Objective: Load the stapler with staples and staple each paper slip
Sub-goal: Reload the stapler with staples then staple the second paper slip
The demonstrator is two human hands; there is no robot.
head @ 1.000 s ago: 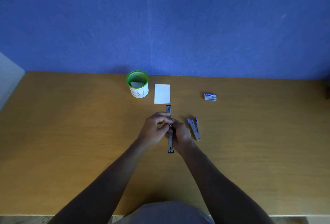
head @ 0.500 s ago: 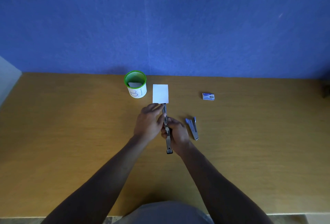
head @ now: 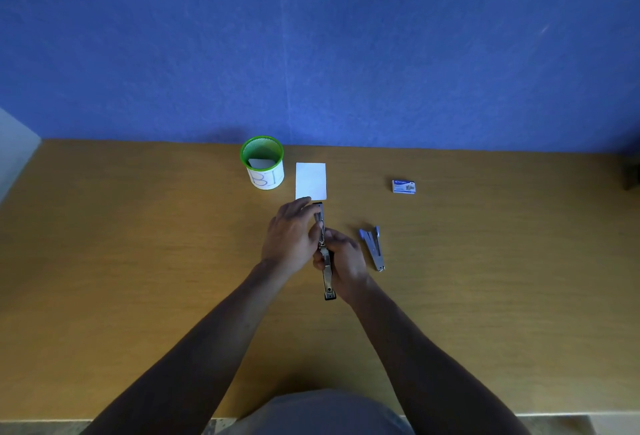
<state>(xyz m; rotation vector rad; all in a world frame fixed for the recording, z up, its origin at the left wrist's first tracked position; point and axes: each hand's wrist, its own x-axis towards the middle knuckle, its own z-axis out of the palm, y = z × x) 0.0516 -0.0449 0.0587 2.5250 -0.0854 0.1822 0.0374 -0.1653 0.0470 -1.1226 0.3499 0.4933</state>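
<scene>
A metal stapler (head: 326, 271) lies unfolded lengthwise on the wooden table (head: 138, 261), one end towards the white paper slip (head: 310, 181), the other towards me. My left hand (head: 291, 237) grips its far half, fingers curled over the top. My right hand (head: 343, 258) holds the near half from the right side. A small blue staple box (head: 403, 186) sits at the right rear. A green-rimmed cup (head: 262, 167) with paper inside stands left of the slip. Whether staples are in the stapler is hidden.
A second grey-blue stapler-like tool (head: 373, 247) lies just right of my right hand. A blue wall (head: 311, 36) backs the table. A dark object (head: 632, 174) shows at the far right edge. The table's front edge runs near my body.
My left hand has slid forward along the stapler towards the paper slip, fingers now over its far end. My right hand stays on the near half.
</scene>
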